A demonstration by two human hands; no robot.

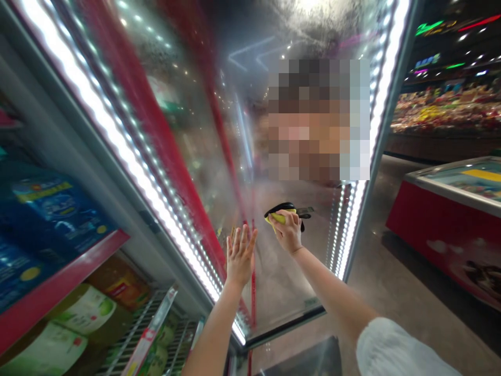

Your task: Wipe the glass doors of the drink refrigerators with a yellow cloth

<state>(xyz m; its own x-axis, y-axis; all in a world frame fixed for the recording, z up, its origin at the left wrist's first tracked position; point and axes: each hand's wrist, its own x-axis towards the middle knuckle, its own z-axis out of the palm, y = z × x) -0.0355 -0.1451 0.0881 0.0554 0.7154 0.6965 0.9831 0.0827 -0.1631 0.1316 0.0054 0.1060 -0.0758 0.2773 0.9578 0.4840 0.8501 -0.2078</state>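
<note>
My right hand grips a folded yellow-and-black cloth against the inner face of a glass door. The cloth's dark edge and a small tag stick out past my fingers. To the left, my left hand is spread out, fingers straight, at the glass; whether the palm touches it I cannot tell. Hazy patches and reflections cover the pane, with a blurred-out area in its upper part. Bright light strips run along the door's sides.
At left, shelves hold blue packages and large green-labelled bottles; a wire rack lies below. A red chest freezer stands across the floor at right. Farther off is a produce display.
</note>
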